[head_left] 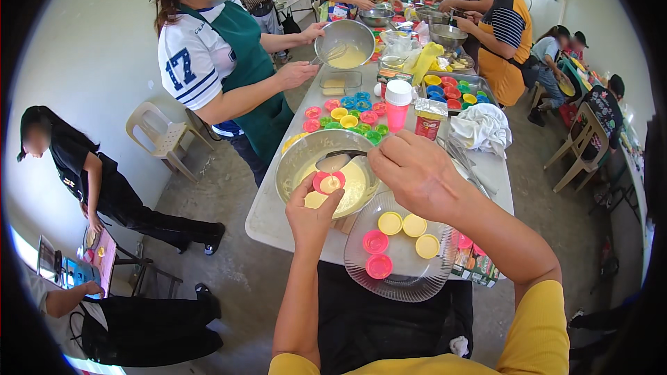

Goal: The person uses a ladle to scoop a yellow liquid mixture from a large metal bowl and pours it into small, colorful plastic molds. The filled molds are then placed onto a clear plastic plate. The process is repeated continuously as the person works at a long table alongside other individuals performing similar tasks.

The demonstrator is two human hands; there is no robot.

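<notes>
My left hand (pixel 310 217) pinches a small pink baking cup (pixel 324 179) by its rim, above a steel mixing bowl (pixel 283 179) of pale yellow batter (pixel 360 184). My right hand (pixel 417 172) grips the dark handle of a spoon (pixel 335 161), whose bowl is tilted over the cup. Batter runs from it in a thin stream, and some lies in the cup. Below my right forearm, a ribbed clear glass dish (pixel 410 279) holds several cups, among them a pink cup (pixel 379 266) and a yellow cup (pixel 390 223). Whether the yellow ones contain batter, I cannot tell.
Beyond the bowl, many coloured cups (pixel 349 121) crowd the white table (pixel 267 219). A pink shaker bottle (pixel 397 105), a red can (pixel 429 119) and a white cloth (pixel 481 128) stand close. At left, a person in a green apron (pixel 243 62) whisks in a steel bowl (pixel 344 33).
</notes>
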